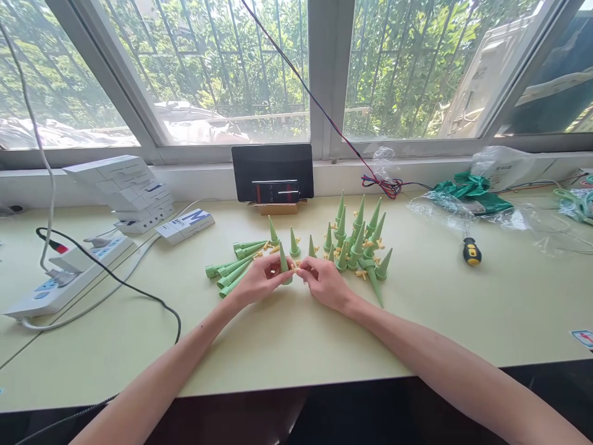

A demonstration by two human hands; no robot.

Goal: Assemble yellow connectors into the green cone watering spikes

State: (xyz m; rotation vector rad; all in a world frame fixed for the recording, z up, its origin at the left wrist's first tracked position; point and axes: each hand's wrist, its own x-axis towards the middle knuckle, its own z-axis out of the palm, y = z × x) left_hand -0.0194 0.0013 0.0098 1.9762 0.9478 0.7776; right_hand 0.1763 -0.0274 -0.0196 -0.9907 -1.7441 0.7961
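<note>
L hand [267,276]: closed on green cone [284,259], frame ctr; cone btwn fingers
R hand [321,278]: pinching sm. yellow pc [297,268] at fingertips

Cone cluster [356,241] obstructing right-hand side.

Blue "M" on a white box [186,227] (the rest illegible)

The single head view looks forward and down from the person's own eye level over a pale counter [417,321], near enough that both forearms enter from the bottom edge. It faces windows [222,74] across the top.
</note>
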